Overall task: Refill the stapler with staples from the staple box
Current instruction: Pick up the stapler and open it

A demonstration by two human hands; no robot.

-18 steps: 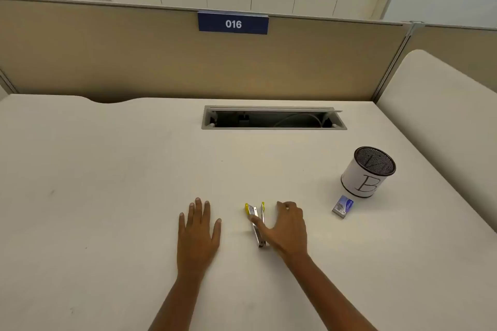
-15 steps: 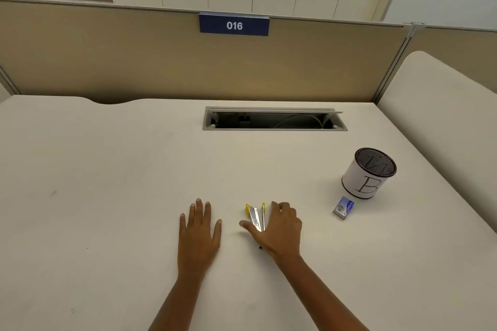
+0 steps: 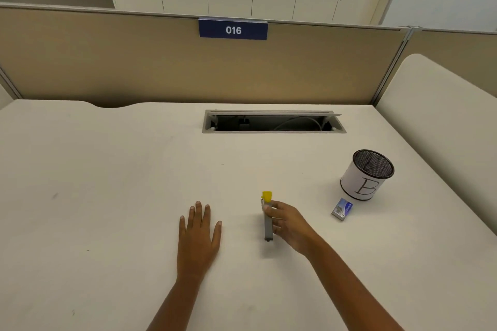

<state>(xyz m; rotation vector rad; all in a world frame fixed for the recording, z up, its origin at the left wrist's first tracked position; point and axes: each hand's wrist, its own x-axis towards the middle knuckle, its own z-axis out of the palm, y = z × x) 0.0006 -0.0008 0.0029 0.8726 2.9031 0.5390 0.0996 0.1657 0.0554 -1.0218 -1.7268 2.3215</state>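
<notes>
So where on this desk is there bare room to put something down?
The whole stretch left of the left hand is bare, as is the band between both hands and the cable slot. It is crowded only at right, around the cup and staple box.

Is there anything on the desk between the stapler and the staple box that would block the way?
Nothing visible does. The right hand holds the stapler, and the staple box lies to its right with only bare desk between. The mesh cup stands behind the box, off that line.
</notes>
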